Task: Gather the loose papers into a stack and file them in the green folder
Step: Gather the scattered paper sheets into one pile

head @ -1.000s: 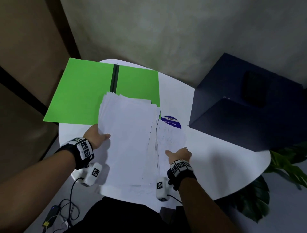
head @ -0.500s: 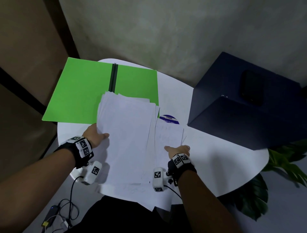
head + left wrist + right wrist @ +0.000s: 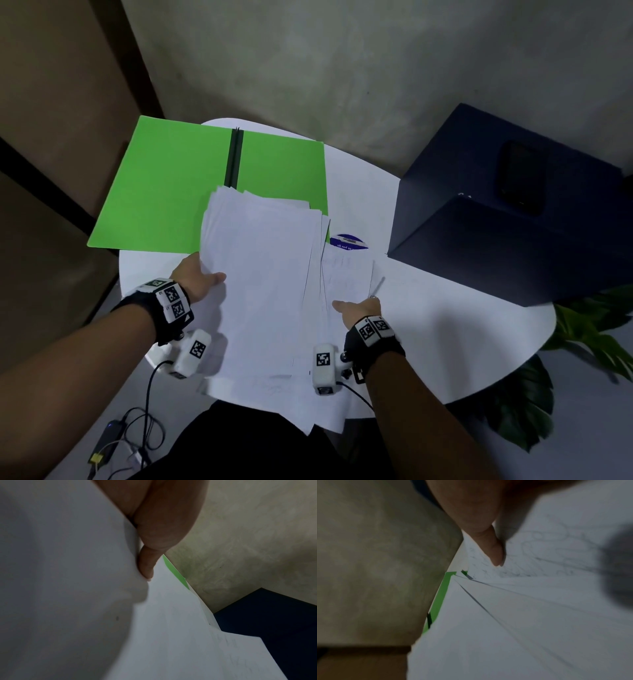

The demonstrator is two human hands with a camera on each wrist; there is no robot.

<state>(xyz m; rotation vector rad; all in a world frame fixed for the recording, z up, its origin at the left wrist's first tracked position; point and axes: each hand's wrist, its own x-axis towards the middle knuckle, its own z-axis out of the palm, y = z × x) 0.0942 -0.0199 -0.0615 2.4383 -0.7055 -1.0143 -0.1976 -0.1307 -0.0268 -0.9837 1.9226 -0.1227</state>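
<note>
- Since a second ago the right hand [image 3: 358, 306] has slid its scribbled sheet [image 3: 346, 274] leftward, covering more of the blue disc [image 3: 349, 241] on the white counter [image 3: 445, 325].
- The left hand [image 3: 198, 279] keeps its grip clamped on the paper stack [image 3: 260, 274], whose far end overlaps the open green folder [image 3: 164, 192].
- The right wrist view alone shows the thumb [image 3: 494, 553] pressing on pencil scribbles; whether that grip pinches the sheet, I cannot tell.

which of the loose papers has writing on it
The sheet under the right hand, the scribbled sheet, shows faint pencil marks; the pile the left hand grips looks blank.
</note>
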